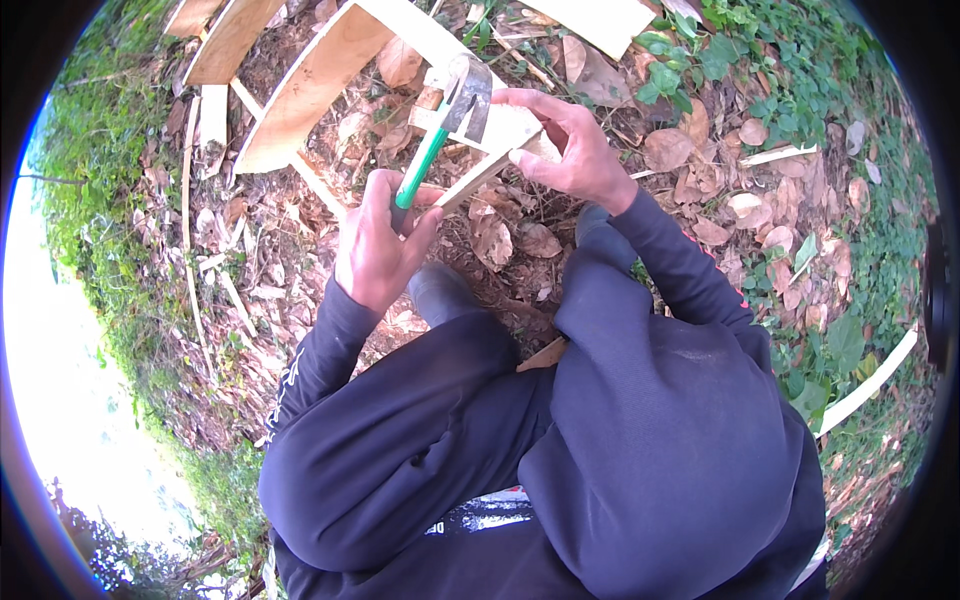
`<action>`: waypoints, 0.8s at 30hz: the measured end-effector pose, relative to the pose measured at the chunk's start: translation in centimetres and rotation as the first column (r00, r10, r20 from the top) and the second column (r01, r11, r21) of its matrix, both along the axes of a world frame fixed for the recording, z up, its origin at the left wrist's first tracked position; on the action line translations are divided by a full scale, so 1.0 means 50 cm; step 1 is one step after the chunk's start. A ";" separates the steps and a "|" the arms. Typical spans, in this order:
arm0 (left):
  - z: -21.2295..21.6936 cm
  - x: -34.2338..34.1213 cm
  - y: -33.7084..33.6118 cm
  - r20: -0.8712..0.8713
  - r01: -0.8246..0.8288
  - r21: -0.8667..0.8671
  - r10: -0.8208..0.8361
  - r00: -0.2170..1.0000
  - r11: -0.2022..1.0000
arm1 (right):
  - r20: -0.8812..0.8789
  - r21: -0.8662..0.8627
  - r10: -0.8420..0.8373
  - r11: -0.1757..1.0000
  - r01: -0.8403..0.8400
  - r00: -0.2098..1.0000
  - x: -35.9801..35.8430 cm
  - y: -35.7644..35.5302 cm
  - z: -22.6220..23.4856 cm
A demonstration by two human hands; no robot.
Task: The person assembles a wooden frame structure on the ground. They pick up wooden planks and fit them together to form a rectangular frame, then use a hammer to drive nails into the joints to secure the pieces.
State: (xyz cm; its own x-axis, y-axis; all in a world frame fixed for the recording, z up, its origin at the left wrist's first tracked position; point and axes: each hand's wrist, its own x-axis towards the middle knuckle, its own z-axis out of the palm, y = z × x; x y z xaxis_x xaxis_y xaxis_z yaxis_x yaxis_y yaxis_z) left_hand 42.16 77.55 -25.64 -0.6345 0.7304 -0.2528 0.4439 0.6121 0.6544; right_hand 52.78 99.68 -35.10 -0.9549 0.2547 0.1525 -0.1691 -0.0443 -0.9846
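My left hand (380, 245) is closed around the lower end of a claw hammer (424, 163) with a green handle. The metal head points up and away from me. A narrow wooden strip (478, 180) slants between my hands, its lower end at my left fingertips. My right hand (583, 148) grips the strip's upper end between thumb and fingers. Just beyond the strip is a pale piece of wood (505, 128), partly covered by the hammer head and my right fingers. Whether it is joined to the strip, I cannot tell.
Wide wooden boards (318, 85) stand at the far left, with thin wood strips (190, 230) lying near them. Another pale board (600, 18) lies at the far edge. Dry leaves (668, 150) cover the ground, and green plants (845, 345) grow at the right. My bent knees are below my hands.
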 end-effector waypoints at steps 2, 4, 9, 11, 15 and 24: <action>0.016 -0.002 0.008 0.013 0.012 -0.118 -0.011 1.000 0.993 | -0.012 0.001 0.012 1.000 -0.012 1.000 0.001 0.005 -0.001; 0.012 -0.003 0.007 -0.003 0.022 -0.088 -0.022 1.000 0.996 | -0.004 0.015 0.019 1.000 -0.019 1.000 0.000 0.008 0.000; 0.006 -0.003 0.009 -0.046 0.024 -0.005 -0.024 0.999 1.000 | 0.007 -0.036 0.057 0.998 -0.056 0.998 0.003 0.021 -0.009; 0.000 0.003 0.013 -0.073 -0.004 0.078 0.009 0.997 0.997 | 0.005 -0.057 0.034 0.998 -0.034 0.999 0.010 0.025 -0.011; 0.000 -0.001 0.009 -0.069 -0.001 0.050 0.005 0.998 0.999 | 0.077 -0.239 0.053 0.970 -0.033 0.996 0.023 0.032 -0.006; 0.017 0.000 0.011 -0.063 0.056 -0.083 -0.061 0.996 0.995 | 0.093 -0.212 0.044 0.977 -0.024 0.995 0.025 0.042 -0.015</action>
